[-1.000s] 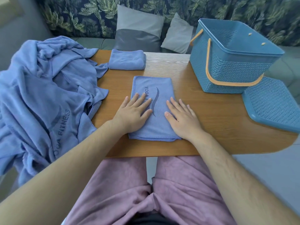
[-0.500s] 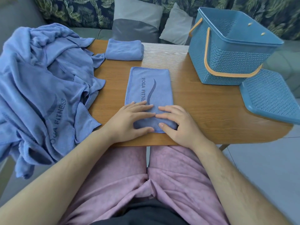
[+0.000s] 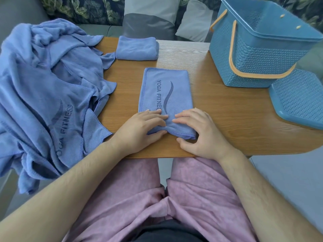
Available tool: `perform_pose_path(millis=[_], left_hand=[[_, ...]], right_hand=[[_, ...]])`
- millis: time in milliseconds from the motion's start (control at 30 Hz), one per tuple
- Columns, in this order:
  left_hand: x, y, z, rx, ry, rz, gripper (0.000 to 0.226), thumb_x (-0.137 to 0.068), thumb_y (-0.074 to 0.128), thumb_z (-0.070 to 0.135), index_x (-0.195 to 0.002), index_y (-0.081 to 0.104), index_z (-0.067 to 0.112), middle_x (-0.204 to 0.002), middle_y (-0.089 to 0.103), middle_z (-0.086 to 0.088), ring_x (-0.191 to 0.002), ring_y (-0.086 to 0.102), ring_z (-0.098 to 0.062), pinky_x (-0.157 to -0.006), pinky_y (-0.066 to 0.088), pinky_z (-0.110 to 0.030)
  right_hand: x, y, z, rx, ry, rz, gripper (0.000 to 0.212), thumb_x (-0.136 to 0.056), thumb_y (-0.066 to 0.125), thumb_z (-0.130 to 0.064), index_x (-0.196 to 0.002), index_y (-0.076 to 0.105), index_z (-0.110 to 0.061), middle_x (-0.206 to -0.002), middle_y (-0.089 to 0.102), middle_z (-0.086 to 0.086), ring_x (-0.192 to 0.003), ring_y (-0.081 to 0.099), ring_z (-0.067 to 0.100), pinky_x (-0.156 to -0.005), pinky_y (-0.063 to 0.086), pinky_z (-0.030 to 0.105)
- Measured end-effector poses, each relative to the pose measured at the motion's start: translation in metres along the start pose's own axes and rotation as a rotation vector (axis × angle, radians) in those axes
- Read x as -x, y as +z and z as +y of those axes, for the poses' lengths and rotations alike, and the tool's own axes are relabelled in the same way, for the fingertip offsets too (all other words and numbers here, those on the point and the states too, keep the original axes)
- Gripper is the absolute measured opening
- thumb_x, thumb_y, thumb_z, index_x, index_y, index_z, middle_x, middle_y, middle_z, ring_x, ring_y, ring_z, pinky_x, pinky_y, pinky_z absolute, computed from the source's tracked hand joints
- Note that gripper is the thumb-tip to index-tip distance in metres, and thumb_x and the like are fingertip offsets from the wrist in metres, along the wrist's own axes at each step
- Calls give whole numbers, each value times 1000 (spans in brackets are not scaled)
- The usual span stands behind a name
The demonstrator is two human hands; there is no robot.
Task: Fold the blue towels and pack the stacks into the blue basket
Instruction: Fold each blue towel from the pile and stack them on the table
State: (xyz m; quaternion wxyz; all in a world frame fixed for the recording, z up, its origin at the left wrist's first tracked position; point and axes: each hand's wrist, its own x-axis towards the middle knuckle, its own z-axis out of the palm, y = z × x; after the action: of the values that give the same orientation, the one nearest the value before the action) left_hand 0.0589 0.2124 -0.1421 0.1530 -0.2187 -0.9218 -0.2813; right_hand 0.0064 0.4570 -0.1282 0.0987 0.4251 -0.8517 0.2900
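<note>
A blue towel (image 3: 166, 88), folded into a long strip printed "YOGA FITNESS", lies lengthwise on the middle of the wooden table (image 3: 227, 112). My left hand (image 3: 139, 130) and my right hand (image 3: 201, 133) hold its near end side by side, fingers on top and thumbs at the near edge. The cloth bunches up slightly between them. A smaller folded blue towel (image 3: 137, 48) lies at the far edge. A heap of unfolded blue towels (image 3: 43, 84) covers the table's left side. The blue basket (image 3: 258, 55) with an orange handle stands at the back right, and no towel shows in it.
The basket's blue lid (image 3: 300, 96) lies flat at the right edge of the table, just in front of the basket. Grey cushions (image 3: 150, 20) and a leaf-patterned sofa back run behind the table. My lap in pink trousers is below the near edge.
Both hands slid toward me along the towel, from its middle to its near end. They now take hold of that end, which has lifted slightly.
</note>
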Motion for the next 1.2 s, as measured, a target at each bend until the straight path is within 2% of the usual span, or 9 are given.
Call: perform_pose_path(millis=[233,367,467,667,767,867,1000,1100,1200], left_hand=[[-1,-9,8,54,-79,8,24,-94,70,28,-112,65,13,-126,69,5,-136,51,-11,-111,41,-36],[1,-22,3,22,-27,-145,61,-82,79,49,-127,58,13,-140,60,5,-137,48,-11,-111,38,-27],[1,-32,-5,57,-40,-87,49,-79,79,18,-122,58,14,-128,63,4,-120,57,-15,-102,42,-27],[-1,-41,4,474,-330,131,13,-91,63,19,-102,69,21,-87,70,1,-80,64,-14,-72,53,-33],[-6,-39,12,751,-413,262,21,-93,63,26,-114,67,28,-90,72,-15,-78,62,-18,-69,48,-32],[-9,-38,11,849,-509,338,35,-96,64,29,-127,55,42,-84,62,-35,-69,51,-28,-62,39,-37],[-8,-29,4,763,-548,330,20,-102,57,30,-119,52,38,-56,41,-4,-49,26,-23,-45,20,-33],[-7,-29,5,751,-506,272,7,-103,55,35,-110,54,33,-57,34,4,-49,25,-16,-42,21,-28],[-4,-36,7,709,-431,124,27,-90,65,45,-104,65,22,-74,53,12,-63,41,-7,-59,35,-14]], right_hand=[[1,9,14,-139,107,82,41,-80,71,-9,-120,69,-21,-118,70,-10,-115,63,10,-101,48,38],[2,7,16,-324,301,137,28,-91,72,-27,-118,69,-35,-113,71,-21,-107,66,2,-94,49,20],[-4,4,10,-449,379,194,24,-88,72,-37,-112,70,-42,-109,72,-23,-104,67,1,-90,45,11],[-11,-14,-4,-765,407,273,60,-90,74,-27,-136,46,-53,-105,77,2,-94,74,28,-82,59,40],[-12,-26,-9,-747,376,349,65,-88,77,-34,-137,38,-52,-100,77,8,-81,72,39,-74,58,55],[-8,-31,-10,-766,379,279,54,-86,78,-36,-128,44,-45,-101,74,5,-79,72,34,-71,57,50],[-4,-24,-3,-646,420,94,12,-89,69,-26,-95,65,-36,-77,63,-6,-63,51,12,-61,41,24],[-5,-14,-1,-598,510,164,21,-96,66,-17,-90,68,-37,-69,57,9,-53,39,12,-52,30,27],[-10,-9,-2,-549,558,204,25,-98,64,-18,-94,68,-42,-83,67,-8,-55,43,13,-52,36,27]])
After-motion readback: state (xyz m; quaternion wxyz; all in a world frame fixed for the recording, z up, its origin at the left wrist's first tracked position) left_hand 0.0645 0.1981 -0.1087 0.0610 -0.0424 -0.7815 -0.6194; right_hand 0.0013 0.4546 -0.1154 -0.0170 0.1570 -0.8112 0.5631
